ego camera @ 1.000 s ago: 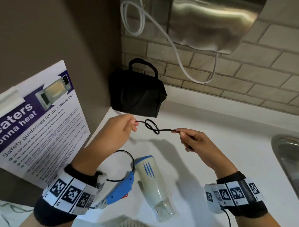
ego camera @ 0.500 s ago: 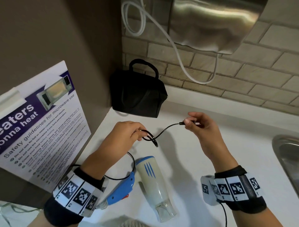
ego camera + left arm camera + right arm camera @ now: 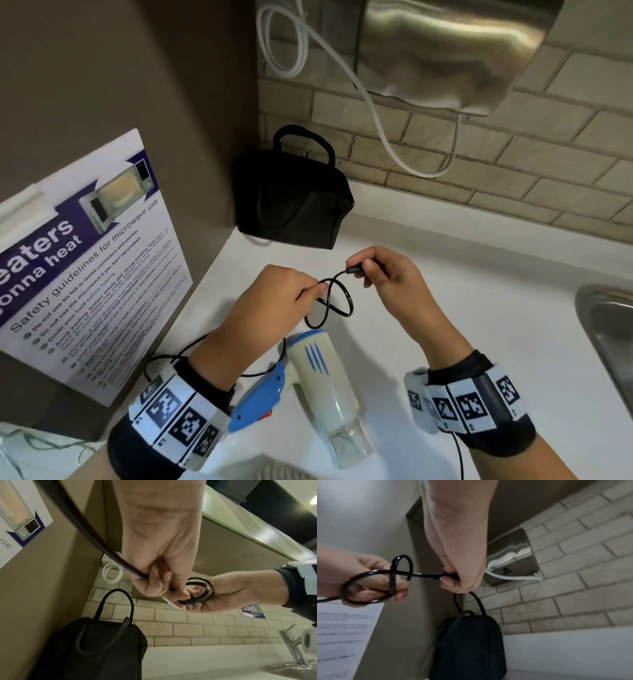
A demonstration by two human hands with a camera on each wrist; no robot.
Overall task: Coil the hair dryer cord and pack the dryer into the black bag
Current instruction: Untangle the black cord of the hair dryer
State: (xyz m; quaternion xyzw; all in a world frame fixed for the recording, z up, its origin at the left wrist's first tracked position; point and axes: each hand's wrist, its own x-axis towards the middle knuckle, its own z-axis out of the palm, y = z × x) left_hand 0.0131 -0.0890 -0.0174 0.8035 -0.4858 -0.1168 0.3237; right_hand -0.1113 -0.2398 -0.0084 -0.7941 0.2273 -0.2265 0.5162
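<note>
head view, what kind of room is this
Probably a shared pantry or office kitchenette: a microwave safety poster stands at the left, a steel sink is set into the white counter, and a brick-tile wall runs behind.

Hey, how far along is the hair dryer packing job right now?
Early. Done: a couple of small loops of the black cord are gathered in the left hand. In hand: the right hand pinches the cord's end, forming another loop. Left: slack cord near the hair dryer, which lies on the counter; the black bag stands apart, its opening unseen.
</note>
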